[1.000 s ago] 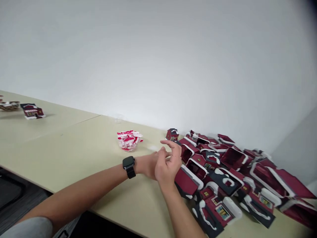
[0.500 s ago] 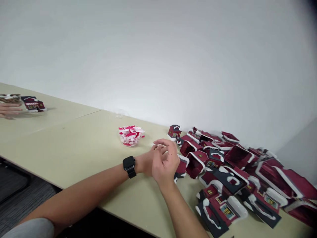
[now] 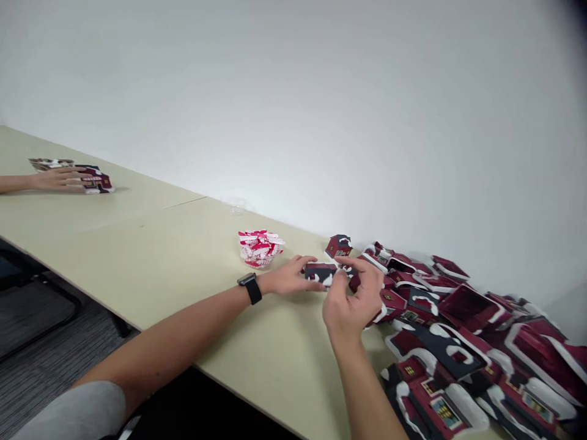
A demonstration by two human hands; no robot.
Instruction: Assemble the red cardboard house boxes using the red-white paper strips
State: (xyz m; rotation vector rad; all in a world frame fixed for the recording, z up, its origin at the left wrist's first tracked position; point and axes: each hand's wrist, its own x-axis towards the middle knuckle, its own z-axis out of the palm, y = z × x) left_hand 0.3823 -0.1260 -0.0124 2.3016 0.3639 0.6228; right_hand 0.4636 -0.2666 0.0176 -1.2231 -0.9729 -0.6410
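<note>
My 2 hands, left hand point(image 3: 288, 276) and right hand point(image 3: 354, 300), pinch 1 small snow-trimmed house point(image 3: 321, 273) between thumbs and fingers, over the table point(image 3: 192, 256). It sits between the striped pieces point(image 3: 260, 247) and the heaped maroon houses point(image 3: 452, 342).

A plain white wall point(image 3: 275, 110) spans twelve o'clock, softly lit, dimmer toward four. The cream table point(image 3: 197, 244) slants from ten to five; striped grey floor point(image 3: 36, 385) and dark chair point(image 3: 77, 305) at eight.
</note>
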